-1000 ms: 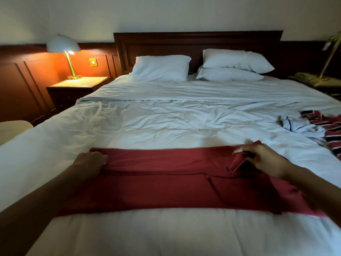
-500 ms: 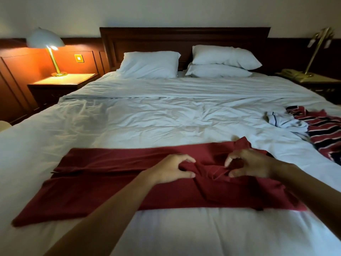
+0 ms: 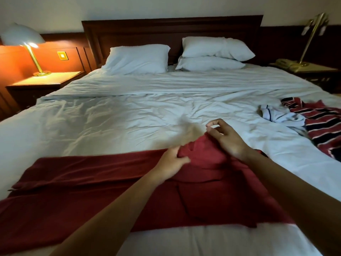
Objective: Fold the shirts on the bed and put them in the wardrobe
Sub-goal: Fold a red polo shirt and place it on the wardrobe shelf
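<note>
Surface: I see a wide bed (image 3: 129, 117) with a rumpled white duvet, its top turned down below the pillows.
Red shirt: the red shirt (image 3: 92, 182) lies in a long band across the near end of the bed, flat on my left and bunched into a raised peak toward the right.
Left hand: my left hand (image 3: 171, 163) grips a fold of the red cloth at the foot of that peak, fingers curled round it.
Right hand: my right hand (image 3: 227, 141) is at the top of the peak, fingers curled, thumb and forefinger tips meeting; I cannot tell whether it holds the cloth.
Other clothes: a red, dark and white striped shirt (image 3: 324, 126) lies crumpled by the right edge, with a white garment (image 3: 276, 115) touching it.
Pillows: one pillow (image 3: 136, 59) on the left, two stacked pillows (image 3: 215, 47) on the right, against a dark wooden headboard (image 3: 171, 28).
Left side of room: a lit lamp (image 3: 22, 36) stands on a nightstand (image 3: 46, 82) before wood panelling with a switch plate (image 3: 62, 55).
Right side of room: an unlit brass lamp (image 3: 311, 34) and a telephone (image 3: 286, 62) sit in shadow.
</note>
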A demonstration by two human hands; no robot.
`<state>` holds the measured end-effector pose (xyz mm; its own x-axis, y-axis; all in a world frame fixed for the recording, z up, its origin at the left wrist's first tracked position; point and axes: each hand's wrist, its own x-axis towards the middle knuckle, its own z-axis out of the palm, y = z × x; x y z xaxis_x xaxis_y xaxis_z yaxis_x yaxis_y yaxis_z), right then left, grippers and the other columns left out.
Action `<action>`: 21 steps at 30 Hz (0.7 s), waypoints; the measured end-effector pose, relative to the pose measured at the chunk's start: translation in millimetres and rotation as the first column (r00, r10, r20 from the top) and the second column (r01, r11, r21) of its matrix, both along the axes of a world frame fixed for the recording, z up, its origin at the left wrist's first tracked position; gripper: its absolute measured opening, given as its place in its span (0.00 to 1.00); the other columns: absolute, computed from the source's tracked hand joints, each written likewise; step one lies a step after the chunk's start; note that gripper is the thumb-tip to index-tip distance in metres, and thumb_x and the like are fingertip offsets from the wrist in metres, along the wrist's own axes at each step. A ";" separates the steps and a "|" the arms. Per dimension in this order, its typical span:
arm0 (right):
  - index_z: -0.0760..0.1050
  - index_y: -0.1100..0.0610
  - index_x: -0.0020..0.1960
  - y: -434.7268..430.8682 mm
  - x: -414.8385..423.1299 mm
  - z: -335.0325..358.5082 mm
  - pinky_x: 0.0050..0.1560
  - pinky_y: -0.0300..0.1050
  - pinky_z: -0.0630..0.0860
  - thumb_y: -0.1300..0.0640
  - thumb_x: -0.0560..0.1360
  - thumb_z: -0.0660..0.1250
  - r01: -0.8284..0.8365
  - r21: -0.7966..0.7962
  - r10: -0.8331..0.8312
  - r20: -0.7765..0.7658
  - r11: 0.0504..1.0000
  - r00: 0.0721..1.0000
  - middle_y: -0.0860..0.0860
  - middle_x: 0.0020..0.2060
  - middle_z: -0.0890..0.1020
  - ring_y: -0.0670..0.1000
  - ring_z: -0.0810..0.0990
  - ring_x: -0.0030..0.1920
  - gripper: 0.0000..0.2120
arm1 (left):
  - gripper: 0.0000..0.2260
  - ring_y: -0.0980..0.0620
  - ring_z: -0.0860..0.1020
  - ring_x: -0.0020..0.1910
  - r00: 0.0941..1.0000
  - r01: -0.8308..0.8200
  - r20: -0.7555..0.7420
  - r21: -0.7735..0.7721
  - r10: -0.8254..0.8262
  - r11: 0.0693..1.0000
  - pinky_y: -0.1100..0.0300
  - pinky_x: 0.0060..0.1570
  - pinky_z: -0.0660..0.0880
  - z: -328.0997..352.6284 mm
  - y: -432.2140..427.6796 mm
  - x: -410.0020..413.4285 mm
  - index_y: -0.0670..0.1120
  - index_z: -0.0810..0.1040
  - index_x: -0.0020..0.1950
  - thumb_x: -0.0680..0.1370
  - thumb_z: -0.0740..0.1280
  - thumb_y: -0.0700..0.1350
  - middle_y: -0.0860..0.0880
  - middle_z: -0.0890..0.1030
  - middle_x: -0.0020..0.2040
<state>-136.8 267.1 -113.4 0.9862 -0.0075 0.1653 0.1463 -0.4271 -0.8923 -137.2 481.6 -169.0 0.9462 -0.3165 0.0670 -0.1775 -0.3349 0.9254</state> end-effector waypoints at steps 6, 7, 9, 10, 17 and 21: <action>0.75 0.45 0.62 -15.2 -2.8 -11.0 0.47 0.39 0.71 0.31 0.73 0.63 -0.023 -0.095 -0.014 -0.370 0.995 0.929 0.47 0.46 0.86 0.46 0.83 0.49 0.25 | 0.10 0.48 0.84 0.43 0.844 -0.255 -0.532 -0.514 -0.070 0.819 0.57 0.48 0.81 14.3 11.2 9.2 0.40 0.82 0.57 0.78 0.66 0.38 0.41 0.85 0.49; 0.78 0.44 0.59 -18.2 -5.1 -12.8 0.48 0.36 0.71 0.32 0.71 0.65 -0.066 -0.116 0.017 -0.377 0.991 0.926 0.43 0.46 0.86 0.44 0.83 0.51 0.23 | 0.10 0.48 0.85 0.45 0.819 -0.256 -0.565 -0.517 -0.101 0.817 0.56 0.51 0.81 15.0 11.5 9.4 0.41 0.83 0.56 0.79 0.66 0.41 0.41 0.85 0.50; 0.81 0.42 0.58 -20.4 -8.8 -14.6 0.57 0.35 0.72 0.37 0.70 0.72 -0.128 -0.133 0.072 -0.365 0.983 0.928 0.40 0.50 0.85 0.39 0.81 0.54 0.19 | 0.11 0.47 0.85 0.48 0.777 -0.245 -0.609 -0.527 -0.161 0.814 0.55 0.55 0.79 17.7 9.8 9.1 0.43 0.86 0.53 0.80 0.65 0.46 0.42 0.86 0.51; 0.79 0.42 0.61 -20.4 -10.6 -15.1 0.62 0.37 0.72 0.42 0.70 0.74 -0.141 -0.112 0.094 -0.346 0.984 0.933 0.41 0.52 0.84 0.39 0.80 0.55 0.20 | 0.13 0.48 0.85 0.48 0.767 -0.235 -0.615 -0.536 -0.185 0.811 0.55 0.55 0.78 18.2 8.7 8.9 0.43 0.87 0.51 0.81 0.65 0.47 0.42 0.86 0.52; 0.64 0.41 0.75 -11.2 -16.6 -22.7 0.66 0.40 0.73 0.60 0.69 0.78 -0.352 -0.100 0.330 -0.190 0.930 0.925 0.51 0.61 0.81 0.45 0.78 0.64 0.41 | 0.18 0.46 0.82 0.58 0.730 -0.181 -0.607 -0.615 -0.314 0.768 0.53 0.63 0.76 23.9 10.4 6.6 0.40 0.79 0.66 0.81 0.61 0.47 0.40 0.82 0.61; 0.73 0.52 0.70 -10.1 -10.2 -25.5 0.49 0.42 0.80 0.71 0.74 0.69 -0.150 0.227 0.161 -0.030 0.962 0.986 0.60 0.47 0.85 0.53 0.82 0.48 0.27 | 0.18 0.47 0.83 0.56 0.732 -0.202 -0.585 -0.676 -0.349 0.709 0.53 0.63 0.75 21.7 13.7 5.4 0.40 0.81 0.62 0.76 0.63 0.47 0.41 0.83 0.60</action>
<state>-147.1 257.1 -138.9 0.9848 0.1153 0.1297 0.1502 -0.1915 -0.9699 -131.8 495.2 -147.3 0.8003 -0.5135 -0.3095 0.5397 0.3920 0.7451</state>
